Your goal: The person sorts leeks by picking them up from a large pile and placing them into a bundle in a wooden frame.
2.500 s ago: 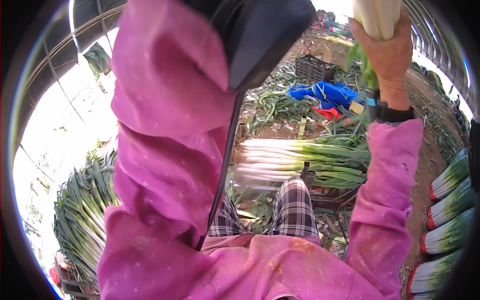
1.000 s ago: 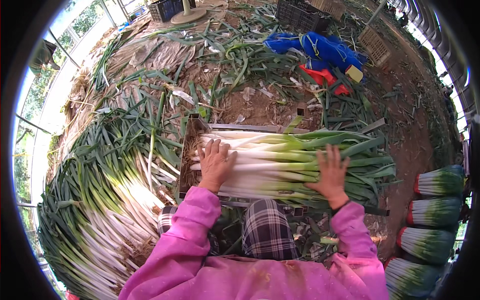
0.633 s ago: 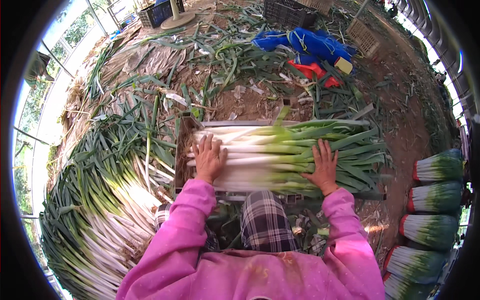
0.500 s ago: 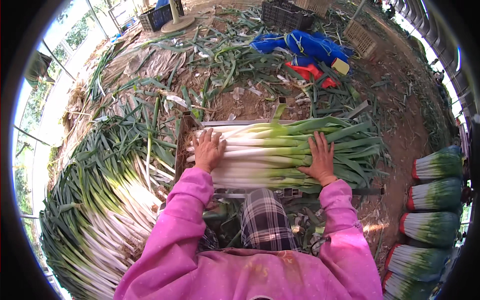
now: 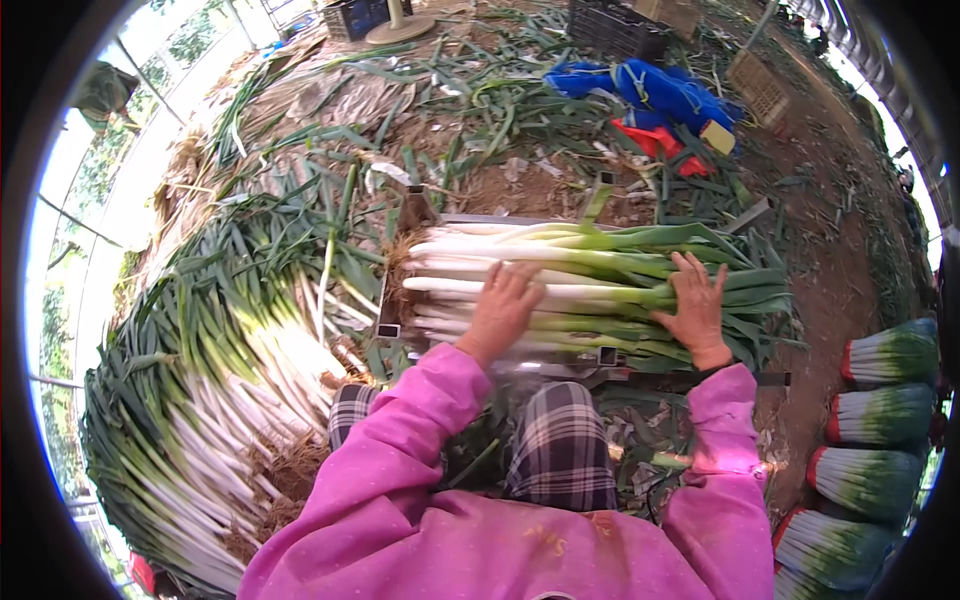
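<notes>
Arms (image 5: 430, 400) extended forward, left hand (image 5: 503, 310) palm down, right hand (image 5: 697, 312) likewise — thumb (image 5: 664, 319) splayed

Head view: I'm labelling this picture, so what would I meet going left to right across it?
Loose leek pile → left hand → right hand → red-ended leek bundles.

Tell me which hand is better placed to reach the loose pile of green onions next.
Probably the left hand: it is nearer the loose pile. The right hand is farther, at the framed onions' leaves.
</notes>
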The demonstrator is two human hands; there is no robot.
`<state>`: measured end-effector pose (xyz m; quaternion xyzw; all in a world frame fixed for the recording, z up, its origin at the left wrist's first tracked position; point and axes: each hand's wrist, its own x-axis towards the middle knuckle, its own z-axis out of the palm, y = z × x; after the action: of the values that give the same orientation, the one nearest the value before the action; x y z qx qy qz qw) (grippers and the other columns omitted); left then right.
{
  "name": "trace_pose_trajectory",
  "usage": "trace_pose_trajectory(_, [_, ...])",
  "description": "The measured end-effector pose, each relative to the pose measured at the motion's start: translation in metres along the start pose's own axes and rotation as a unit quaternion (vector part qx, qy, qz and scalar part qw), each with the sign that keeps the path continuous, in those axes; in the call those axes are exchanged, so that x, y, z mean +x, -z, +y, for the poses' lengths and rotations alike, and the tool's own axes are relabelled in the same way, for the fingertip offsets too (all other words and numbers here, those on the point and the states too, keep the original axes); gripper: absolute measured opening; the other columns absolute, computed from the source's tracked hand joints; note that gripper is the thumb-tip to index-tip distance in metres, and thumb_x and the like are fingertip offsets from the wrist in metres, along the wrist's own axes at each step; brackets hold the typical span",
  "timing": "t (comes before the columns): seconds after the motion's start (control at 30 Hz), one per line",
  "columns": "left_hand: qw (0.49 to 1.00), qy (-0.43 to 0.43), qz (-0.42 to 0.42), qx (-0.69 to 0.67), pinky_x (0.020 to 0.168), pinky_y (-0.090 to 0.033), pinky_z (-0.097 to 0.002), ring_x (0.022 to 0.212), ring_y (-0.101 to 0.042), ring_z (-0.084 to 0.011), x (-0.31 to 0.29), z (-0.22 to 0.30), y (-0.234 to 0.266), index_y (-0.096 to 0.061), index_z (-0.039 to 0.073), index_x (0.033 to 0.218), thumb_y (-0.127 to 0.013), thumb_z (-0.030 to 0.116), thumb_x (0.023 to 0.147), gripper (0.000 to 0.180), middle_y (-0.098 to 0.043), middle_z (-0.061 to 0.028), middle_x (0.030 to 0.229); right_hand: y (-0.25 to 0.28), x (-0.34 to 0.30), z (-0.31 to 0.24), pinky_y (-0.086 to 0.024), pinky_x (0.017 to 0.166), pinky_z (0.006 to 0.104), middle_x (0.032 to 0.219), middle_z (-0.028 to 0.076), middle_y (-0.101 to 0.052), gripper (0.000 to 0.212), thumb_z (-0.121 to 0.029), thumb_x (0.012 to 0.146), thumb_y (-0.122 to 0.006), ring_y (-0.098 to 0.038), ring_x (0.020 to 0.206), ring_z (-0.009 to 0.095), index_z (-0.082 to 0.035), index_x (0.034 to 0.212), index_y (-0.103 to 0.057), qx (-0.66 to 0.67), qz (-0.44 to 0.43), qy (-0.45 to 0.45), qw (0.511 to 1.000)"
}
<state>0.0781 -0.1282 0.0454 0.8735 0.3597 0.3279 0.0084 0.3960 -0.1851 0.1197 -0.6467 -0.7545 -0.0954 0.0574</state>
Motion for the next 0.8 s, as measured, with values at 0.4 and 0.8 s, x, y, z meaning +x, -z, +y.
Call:
trace_pose_trajectory(0.4, [0.998, 0.044, -0.050, -0.015, 0.065, -0.046, -0.0368, 0.071, -0.058, -0.0244, -0.067, 0.015, -0.005, -0.059, 0.020, 0.116, -0.067, 0.025, 0.078, 0.039, -0.055, -0.0042, 0.077, 0.025, -0.015, -0.028, -0.049, 0.080, 0.0407, 0.096, 0.017, -0.067, 0.046, -0.026, 0.063, -0.077, -0.063, 0.091, 0.034, -0.010, 0.104, -0.068, 0.103, -0.295, -0.004, 0.950])
trace_pose_trajectory(0.8, [0.992, 0.072, -0.075, -0.076, 0.073, -0.045, -0.0397, 0.079, -0.056, -0.0267, -0.102, -0.027, -0.015, -0.060, 0.024, 0.119, -0.064, 0.012, 0.075, 0.046, -0.055, -0.0061, 0.081, -0.066, -0.047, -0.024, -0.048, 0.079, 0.0460, 0.089, 0.019, -0.067, 0.044, -0.030, 0.062, -0.077, -0.063, 0.088, 0.036, -0.010, 0.101, -0.068, 0.095, -0.261, -0.071, 0.958])
